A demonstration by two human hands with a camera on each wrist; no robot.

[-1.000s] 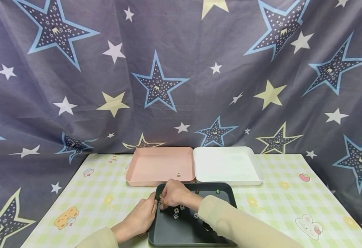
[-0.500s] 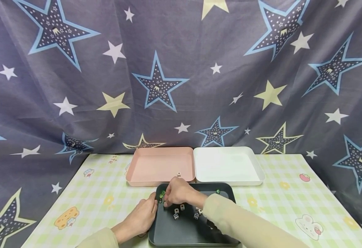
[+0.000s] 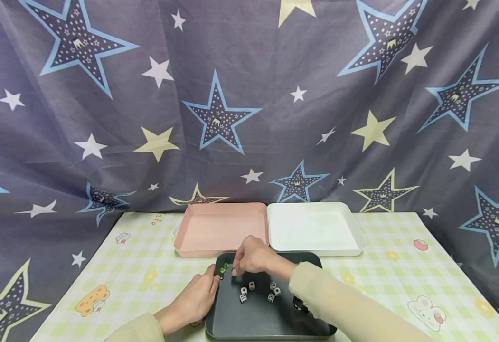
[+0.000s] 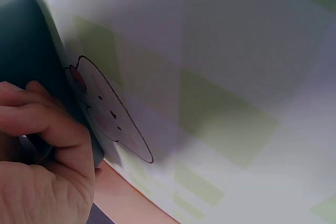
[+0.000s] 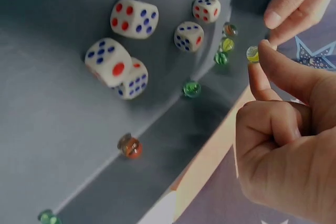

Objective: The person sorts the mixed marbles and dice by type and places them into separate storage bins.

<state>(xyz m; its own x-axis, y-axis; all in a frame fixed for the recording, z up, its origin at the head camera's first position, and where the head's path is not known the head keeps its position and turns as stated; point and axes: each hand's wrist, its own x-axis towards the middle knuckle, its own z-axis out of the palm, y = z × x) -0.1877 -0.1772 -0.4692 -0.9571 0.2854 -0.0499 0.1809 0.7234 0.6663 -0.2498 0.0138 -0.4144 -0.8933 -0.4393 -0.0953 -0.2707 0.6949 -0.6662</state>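
My right hand (image 3: 253,256) is over the far part of the dark tray (image 3: 258,327). In the right wrist view, its thumb and forefinger pinch a clear yellow-green glass marble (image 5: 252,54) above the tray's rim. My left hand (image 3: 193,297) grips the tray's left edge, fingers bent at the rim in the left wrist view. Several marbles (image 5: 227,44) sit in the far left corner of the tray. Along its far side lie a green marble (image 5: 191,88), an orange-brown marble (image 5: 131,146) and another green marble (image 5: 50,217). Several white dice (image 5: 134,19) with red and blue dots lie mid-tray.
Behind the dark tray, a pink tray (image 3: 219,225) and a white tray (image 3: 313,225) stand side by side. My right hand overlaps the pink tray's near right corner. A checked cloth (image 3: 386,289) covers the table, and a star-patterned curtain (image 3: 249,128) hangs behind.
My right hand has risen away from the dark tray's left side, up and to the right, carrying the marble. More corner marbles and dice show now. The left hand has stayed at the edge.
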